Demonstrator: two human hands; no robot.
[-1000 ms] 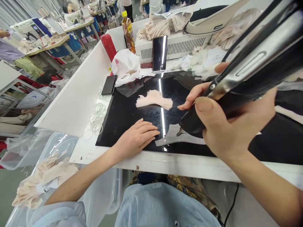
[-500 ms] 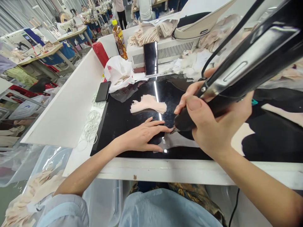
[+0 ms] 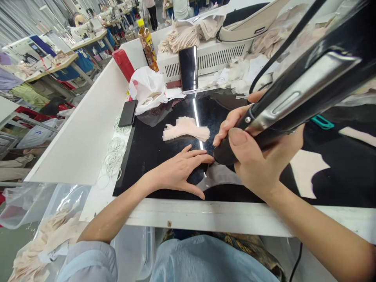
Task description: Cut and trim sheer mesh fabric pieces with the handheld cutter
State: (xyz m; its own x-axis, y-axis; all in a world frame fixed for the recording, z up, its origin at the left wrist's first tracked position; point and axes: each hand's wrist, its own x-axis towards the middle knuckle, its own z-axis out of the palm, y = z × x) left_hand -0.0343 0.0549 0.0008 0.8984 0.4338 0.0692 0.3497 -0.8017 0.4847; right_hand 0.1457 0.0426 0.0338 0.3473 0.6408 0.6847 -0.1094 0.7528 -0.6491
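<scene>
My right hand [image 3: 264, 160] is wrapped around a black corded hand tool [image 3: 296, 105] with a silver strip along its side, shaped much like a hair straightener. Its tip slants down to the work surface beside my left fingertips. Palm down, my left hand [image 3: 179, 168] lies with its fingers spread, holding nothing. Under the hands is a dark, see-through curved piece [image 3: 225, 175], its far edge partly hidden by the tool and my right hand. Beyond my left hand lies a small stack of pale pink cut fabric pieces [image 3: 185, 129].
The black glossy worktop [image 3: 164, 160] has a white rim [image 3: 223, 215]. At left are white elastic rings [image 3: 113, 156], a black phone [image 3: 127, 112] and a white plastic bag [image 3: 149, 88]. At right lie a pale fabric piece [image 3: 307, 172] and a teal tool [image 3: 323, 122]. Another phone [image 3: 188, 68] leans behind.
The tool's tip and my right hand have moved slightly left, toward my left fingers. My left thumb has spread a little nearer the front edge. The view has shifted slightly.
</scene>
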